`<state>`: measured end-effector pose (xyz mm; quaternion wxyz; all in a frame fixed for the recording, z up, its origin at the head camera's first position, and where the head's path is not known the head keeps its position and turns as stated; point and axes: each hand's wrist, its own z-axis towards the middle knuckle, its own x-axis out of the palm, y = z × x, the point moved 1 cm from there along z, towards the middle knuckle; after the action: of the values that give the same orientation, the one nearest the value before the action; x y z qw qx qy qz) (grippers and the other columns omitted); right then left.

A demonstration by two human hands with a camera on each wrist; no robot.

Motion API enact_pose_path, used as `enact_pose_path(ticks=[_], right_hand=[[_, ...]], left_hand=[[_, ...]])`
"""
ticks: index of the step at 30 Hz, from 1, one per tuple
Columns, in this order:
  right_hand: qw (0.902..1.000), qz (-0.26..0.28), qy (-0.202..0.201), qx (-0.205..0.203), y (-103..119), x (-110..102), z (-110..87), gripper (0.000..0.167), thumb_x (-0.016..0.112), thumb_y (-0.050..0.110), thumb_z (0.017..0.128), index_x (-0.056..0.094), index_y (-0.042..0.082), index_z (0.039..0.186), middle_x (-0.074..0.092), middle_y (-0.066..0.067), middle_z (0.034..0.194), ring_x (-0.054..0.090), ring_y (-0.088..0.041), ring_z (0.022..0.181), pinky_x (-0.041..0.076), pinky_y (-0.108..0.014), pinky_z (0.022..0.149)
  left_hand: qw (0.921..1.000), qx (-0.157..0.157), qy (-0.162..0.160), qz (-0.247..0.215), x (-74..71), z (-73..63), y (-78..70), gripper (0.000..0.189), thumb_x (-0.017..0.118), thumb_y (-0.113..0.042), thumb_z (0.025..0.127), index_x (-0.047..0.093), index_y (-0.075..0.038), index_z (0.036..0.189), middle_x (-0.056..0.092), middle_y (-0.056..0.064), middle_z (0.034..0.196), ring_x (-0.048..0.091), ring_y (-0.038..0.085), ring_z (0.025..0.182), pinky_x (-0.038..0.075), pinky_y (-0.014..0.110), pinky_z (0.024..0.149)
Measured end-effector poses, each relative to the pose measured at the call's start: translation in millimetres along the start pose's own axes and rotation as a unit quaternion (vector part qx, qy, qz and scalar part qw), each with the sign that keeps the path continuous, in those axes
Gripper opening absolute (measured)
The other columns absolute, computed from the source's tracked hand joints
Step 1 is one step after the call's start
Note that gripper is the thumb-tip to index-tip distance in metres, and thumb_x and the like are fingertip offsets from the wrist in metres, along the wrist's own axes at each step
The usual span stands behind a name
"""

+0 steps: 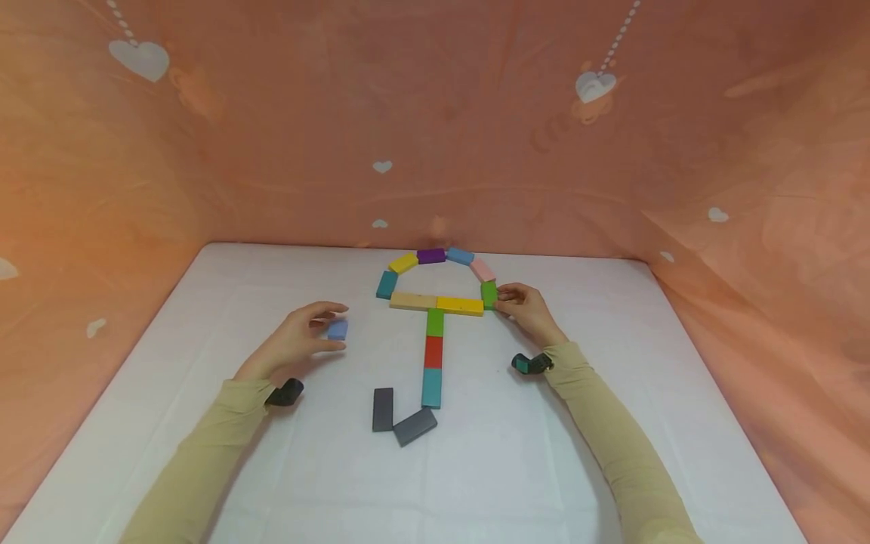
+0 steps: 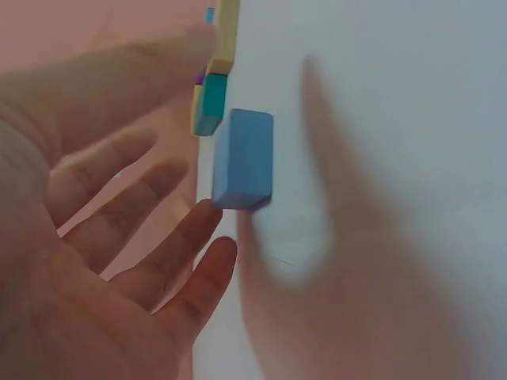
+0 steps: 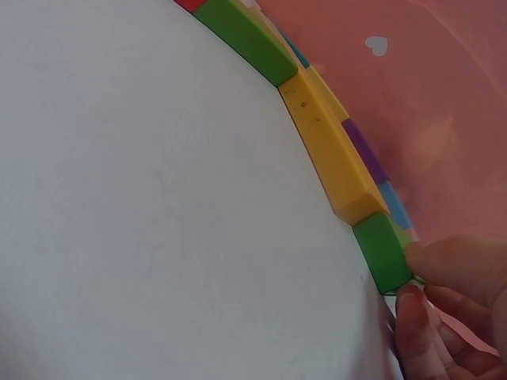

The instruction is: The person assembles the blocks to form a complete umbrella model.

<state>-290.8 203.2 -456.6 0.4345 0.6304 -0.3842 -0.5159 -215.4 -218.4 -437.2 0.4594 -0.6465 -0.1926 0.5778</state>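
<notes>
My left hand (image 1: 299, 332) is spread around a light blue block (image 1: 337, 330) on the table's left side. In the left wrist view, the thumb and fingers stand apart, with the block (image 2: 250, 158) beyond the fingertips. My right hand (image 1: 530, 310) holds the outer edge of a green block (image 1: 489, 295) with thumb and fingertips. That block (image 3: 382, 252) meets the end of a yellow block (image 3: 329, 150) in the right wrist view. It closes the right side of an arch with teal (image 1: 387, 285), yellow (image 1: 404, 263), purple (image 1: 431, 256), blue (image 1: 460, 255) and pink (image 1: 482, 270) blocks.
Below the arch runs a bar of a beige block (image 1: 413, 301) and the yellow one. A stem of green (image 1: 435, 323), red (image 1: 433, 352) and teal (image 1: 431, 387) blocks leads down to two dark grey blocks (image 1: 384, 409). Pink cloth (image 1: 435, 151) surrounds the white table (image 1: 544, 468).
</notes>
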Motion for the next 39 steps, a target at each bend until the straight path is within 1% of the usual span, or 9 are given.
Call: enact_pose_path(ticks=[6,11,13,16,21,27,31,35,39], right_hand=[[1.0000,0.007,-0.001,-0.001,-2,0,0.4,0.041,0.066,0.007,0.089,0.053,-0.004,0.127,0.057,-0.018,0.114,0.057,-0.017,0.085,0.051,-0.019,0.070],[0.9999,0.017,0.002,-0.001,-2,0,0.0,0.040,0.066,0.005,0.089,0.053,-0.004,0.126,0.057,-0.018,0.113,0.057,-0.017,0.084,0.051,-0.019,0.071],[0.9998,0.021,0.003,-0.001,-1,0,-0.2,0.040,0.065,0.005,0.089,0.053,-0.004,0.126,0.056,-0.019,0.114,0.057,-0.017,0.085,0.051,-0.019,0.071],[0.9998,0.021,0.007,-0.004,-1,0,-0.5,0.041,0.065,0.004,0.090,0.052,-0.006,0.127,0.055,-0.022,0.116,0.056,-0.018,0.086,0.051,-0.019,0.071],[0.9998,0.015,0.010,-0.004,-3,-1,0.9,0.044,0.066,0.006,0.090,0.051,-0.006,0.129,0.054,-0.024,0.118,0.056,-0.020,0.087,0.050,-0.018,0.072],[0.9999,0.011,0.006,-0.005,-4,-1,1.4,0.042,0.066,0.007,0.090,0.053,-0.005,0.128,0.056,-0.022,0.115,0.056,-0.018,0.085,0.050,-0.018,0.070],[0.9999,0.007,0.006,-0.009,-3,-2,0.3,0.041,0.065,0.006,0.090,0.053,-0.005,0.127,0.056,-0.020,0.114,0.057,-0.017,0.085,0.051,-0.019,0.071],[0.9999,0.007,0.006,-0.008,-2,-2,-0.1,0.041,0.065,0.006,0.090,0.052,-0.004,0.128,0.056,-0.020,0.115,0.056,-0.019,0.087,0.051,-0.019,0.072],[0.9999,0.008,0.005,-0.006,-2,-1,0.5,0.042,0.066,0.006,0.089,0.053,-0.005,0.127,0.056,-0.021,0.116,0.056,-0.020,0.088,0.051,-0.019,0.072]], left_hand=[[0.9999,0.008,0.010,0.008,1.3,3.8,3.9,0.056,0.078,0.003,0.075,0.054,0.005,0.126,0.058,0.021,0.123,0.053,0.037,0.113,0.042,0.051,0.098],[0.9999,0.001,0.010,0.010,0.9,6.1,7.8,0.052,0.074,0.009,0.076,0.056,0.006,0.124,0.060,0.021,0.121,0.054,0.037,0.112,0.042,0.050,0.098],[0.9999,-0.004,0.008,0.014,0.2,6.9,9.4,0.050,0.073,0.011,0.076,0.057,0.006,0.123,0.060,0.021,0.120,0.055,0.037,0.111,0.043,0.050,0.098],[0.9997,-0.002,0.007,0.024,-0.6,7.6,12.1,0.046,0.072,0.012,0.077,0.059,0.007,0.121,0.061,0.022,0.119,0.056,0.037,0.109,0.044,0.049,0.096],[0.9996,-0.010,0.006,0.026,-1.5,7.8,13.5,0.043,0.072,0.011,0.078,0.060,0.006,0.119,0.061,0.022,0.118,0.058,0.036,0.106,0.046,0.048,0.094],[0.9995,-0.019,0.001,0.024,-1.2,4.8,7.9,0.041,0.073,0.007,0.079,0.063,0.004,0.118,0.060,0.021,0.119,0.058,0.036,0.107,0.047,0.048,0.093],[0.9999,-0.007,0.002,0.009,1.7,2.8,1.2,0.041,0.074,0.006,0.078,0.063,0.004,0.118,0.059,0.020,0.120,0.057,0.035,0.107,0.047,0.048,0.093],[0.9998,0.004,0.016,-0.006,7.8,2.1,-7.2,0.042,0.075,0.003,0.079,0.063,0.003,0.119,0.060,0.017,0.120,0.057,0.032,0.106,0.048,0.044,0.093],[0.9987,0.018,0.042,-0.022,17.1,2.0,-17.0,0.041,0.075,0.001,0.079,0.064,0.002,0.119,0.061,0.014,0.118,0.057,0.028,0.104,0.049,0.039,0.092]])
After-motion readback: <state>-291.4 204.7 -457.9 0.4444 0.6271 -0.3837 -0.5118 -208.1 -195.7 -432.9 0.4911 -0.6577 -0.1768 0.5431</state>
